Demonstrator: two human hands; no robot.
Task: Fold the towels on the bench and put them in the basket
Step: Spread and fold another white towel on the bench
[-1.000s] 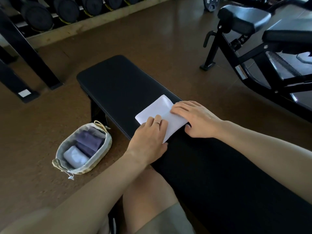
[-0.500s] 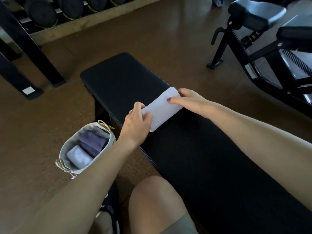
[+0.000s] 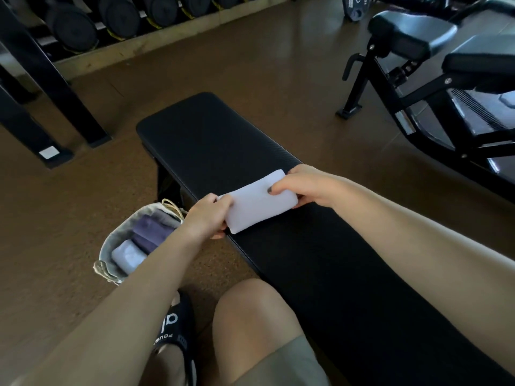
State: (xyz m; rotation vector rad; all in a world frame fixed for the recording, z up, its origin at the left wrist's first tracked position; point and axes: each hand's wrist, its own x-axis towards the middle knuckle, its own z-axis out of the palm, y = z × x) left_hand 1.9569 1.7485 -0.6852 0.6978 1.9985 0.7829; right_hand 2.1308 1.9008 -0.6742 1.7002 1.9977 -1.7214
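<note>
Hands of a seated person meet over a black padded bench (image 3: 211, 140), each taking one end of a folded white towel (image 3: 257, 203). Left hand (image 3: 209, 217) grips the towel's near-left end, fingers curled round its edge and thumb on top; right hand (image 3: 302, 188) pinches the opposite end, thumb pressed on the upper face and the other fingers tucked beneath. Between the two hands the towel is a compact, thick rectangle lying at the bench's left edge; whether it rests on the padding or is raised just off it cannot be told. Below and to the left of the left hand, on the brown floor (image 3: 250, 59), stands a fabric-lined basket (image 3: 111, 246), partly hidden by the left forearm. Inside it lie a folded purple towel (image 3: 152, 232) and, just beside that, a folded pale towel (image 3: 126, 254). Beneath the forearms appear a bare knee (image 3: 250, 310) and a foot in a black slide sandal (image 3: 175, 330). Beyond the right hand stands a black exercise machine (image 3: 418, 79) with padded seats; far beyond the left hand, a rack of dark dumbbells (image 3: 119, 15) runs along the room's edge.
</note>
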